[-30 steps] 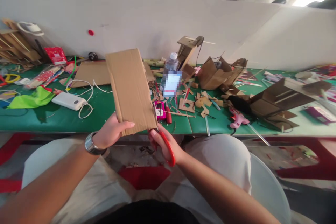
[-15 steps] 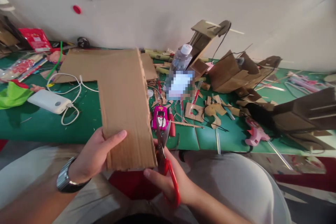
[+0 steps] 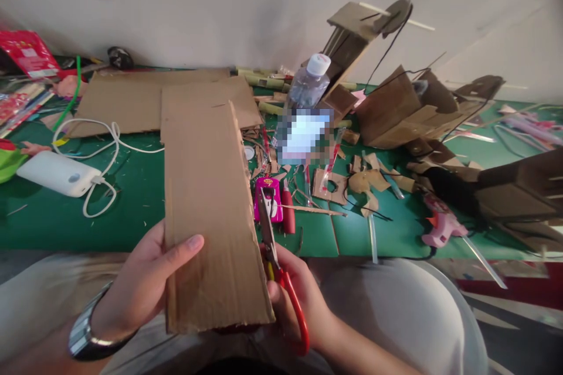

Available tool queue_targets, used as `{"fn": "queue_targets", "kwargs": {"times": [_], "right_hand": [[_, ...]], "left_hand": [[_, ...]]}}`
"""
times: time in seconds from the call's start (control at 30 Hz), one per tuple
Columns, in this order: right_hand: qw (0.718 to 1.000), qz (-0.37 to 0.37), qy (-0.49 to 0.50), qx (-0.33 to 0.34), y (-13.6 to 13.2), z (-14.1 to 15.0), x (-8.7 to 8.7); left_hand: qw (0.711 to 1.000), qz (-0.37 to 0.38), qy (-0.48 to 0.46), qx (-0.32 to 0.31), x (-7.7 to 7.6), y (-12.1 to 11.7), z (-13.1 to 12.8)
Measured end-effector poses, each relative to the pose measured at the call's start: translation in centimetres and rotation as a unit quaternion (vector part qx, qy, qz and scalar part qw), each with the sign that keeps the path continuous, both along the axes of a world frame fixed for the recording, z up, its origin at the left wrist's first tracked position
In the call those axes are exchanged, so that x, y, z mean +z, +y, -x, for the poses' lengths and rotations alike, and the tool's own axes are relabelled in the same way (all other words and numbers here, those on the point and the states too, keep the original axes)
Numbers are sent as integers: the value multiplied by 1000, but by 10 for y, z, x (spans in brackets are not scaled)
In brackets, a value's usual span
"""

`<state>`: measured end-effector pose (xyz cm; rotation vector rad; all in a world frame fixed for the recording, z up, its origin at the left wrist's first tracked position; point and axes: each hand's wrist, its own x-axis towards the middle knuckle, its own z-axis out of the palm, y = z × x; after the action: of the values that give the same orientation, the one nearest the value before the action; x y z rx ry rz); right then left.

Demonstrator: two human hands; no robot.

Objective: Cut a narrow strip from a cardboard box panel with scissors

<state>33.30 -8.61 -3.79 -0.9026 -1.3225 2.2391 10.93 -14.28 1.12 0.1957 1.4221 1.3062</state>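
A long cardboard piece [image 3: 206,205] hangs over the table's near edge, above my lap. My left hand [image 3: 152,272] grips its left side, thumb on top and fingers underneath. In my right hand [image 3: 299,287] is a pair of red-handled scissors [image 3: 266,222], blades together and pointing away from me beside the cardboard's rough right edge. My right fingers are close to that edge; whether they touch it I cannot tell. Just beyond the blades lies a pink toy-like case [image 3: 273,193] with a red cylinder [image 3: 288,211] next to it.
A larger cardboard sheet [image 3: 127,99] lies behind. At left is a white power bank [image 3: 57,173] with a cable. A plastic bottle [image 3: 308,85], cardboard constructions [image 3: 391,114] and scraps crowd the right, with a pink glue gun [image 3: 440,222] near the front edge.
The cardboard piece has come down and towards me in my left hand. The scissors' blades, apart before, are now together. The view has shifted slightly.
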Motion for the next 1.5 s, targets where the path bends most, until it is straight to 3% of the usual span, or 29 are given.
{"fn": "queue_targets", "kwargs": {"times": [0.07,0.2,0.37,0.5,0.6,0.8,1.0,1.2,1.5], "right_hand": [[1000,21,10,-5,2,0,0],[999,36,-10,-21,10,4,3],[993,111,22,-31,13,7,8],[990,127,64,10,13,2,13],[992,111,55,26,12,-4,16],[995,-4,-19,94,20,-9,27],[990,-6,-30,136,21,-10,34],[991,-21,0,135,20,-12,32],[986,-45,1,160,21,-15,30]], "left_hand": [[1000,11,-23,-6,1,2,1],[998,20,-30,46,3,6,2],[995,31,-43,84,10,12,0],[996,-6,4,87,13,12,2],[995,-13,48,91,10,11,5],[989,-6,136,63,-1,5,9],[975,-21,222,-12,-6,2,6],[970,-19,242,-25,0,4,-1],[967,-11,252,-33,-3,3,-7]]}}
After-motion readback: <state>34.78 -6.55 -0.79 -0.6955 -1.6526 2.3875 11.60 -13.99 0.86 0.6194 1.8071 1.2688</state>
